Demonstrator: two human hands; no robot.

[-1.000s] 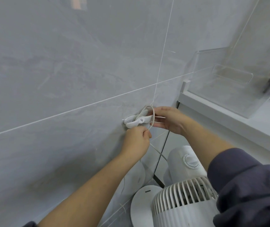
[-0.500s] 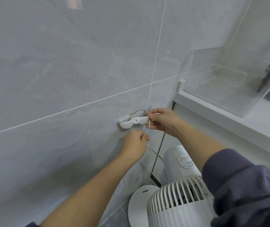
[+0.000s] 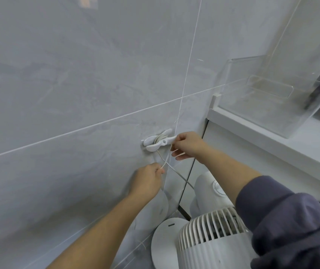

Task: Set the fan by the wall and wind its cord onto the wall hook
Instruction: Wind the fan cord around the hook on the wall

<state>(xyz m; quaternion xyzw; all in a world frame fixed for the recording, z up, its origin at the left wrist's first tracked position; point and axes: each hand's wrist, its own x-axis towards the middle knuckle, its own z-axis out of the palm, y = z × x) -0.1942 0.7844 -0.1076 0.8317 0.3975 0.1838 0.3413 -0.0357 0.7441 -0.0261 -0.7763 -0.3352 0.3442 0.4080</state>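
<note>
**Both hands on the cord at the hook**

The white winged plastic wall hook [image 3: 158, 141] on the grey tiled wall [image 3: 77, 84] carries turns of thin white cord [image 3: 176, 174]. The right hand [image 3: 187, 145] pinches the cord at the hook's right tip, and the left hand [image 3: 148, 176] pinches it just below the hook. The white round-grilled fan [image 3: 209, 241] stands below-right of the hook, against the wall, partly hidden by a dark sleeve [image 3: 291, 226]. Up-right of the hook, a clear acrylic box [image 3: 268, 98] sits on a white shelf [image 3: 271, 144].

Bare wall [image 3: 77, 74] lies open above and left of the hook [image 3: 158, 142]. Below it two cord [image 3: 176, 174] strands cross, one gripped by the left hand [image 3: 147, 178], and the right hand [image 3: 188, 145] crowds the hook's right tip. Further right a shelf [image 3: 271, 140] with a clear box [image 3: 271, 98] juts out, and the fan [image 3: 209, 235] fills the floor beneath.
</note>
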